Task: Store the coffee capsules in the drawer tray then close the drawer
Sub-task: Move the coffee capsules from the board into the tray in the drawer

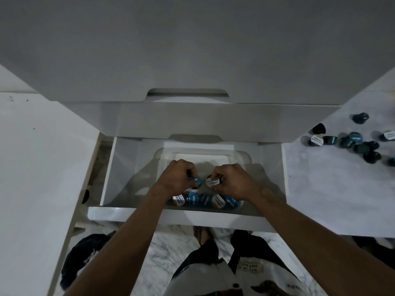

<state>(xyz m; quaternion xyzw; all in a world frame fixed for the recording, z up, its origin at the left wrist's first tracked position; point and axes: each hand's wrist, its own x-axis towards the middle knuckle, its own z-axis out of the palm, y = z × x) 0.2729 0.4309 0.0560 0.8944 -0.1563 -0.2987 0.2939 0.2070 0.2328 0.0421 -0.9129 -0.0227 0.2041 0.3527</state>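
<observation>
Both hands were down inside the tray, each closed on a capsule: the left hand pinched a blue-lidded capsule and the right hand a white-lidded capsule, the two held just beside each other above the tray floor. Below them a row of capsules already lay lid-up along the near wall of the tray, touching one another. The tray sat in the open drawer, whose front edge ran across the person's forearms. Off to the right, well apart from the drawer, a loose heap of capsules waited on the marble floor, some tipped on their sides. The step in hand looked like starting a second row, and it would go best if each capsule were set down lid-up, snug against the row behind, and let go only once it sat flat, so it would not roll into the bare far half of the tray. With so many left on the floor, the task seemed less than half done, and closing the drawer was some way off.
</observation>
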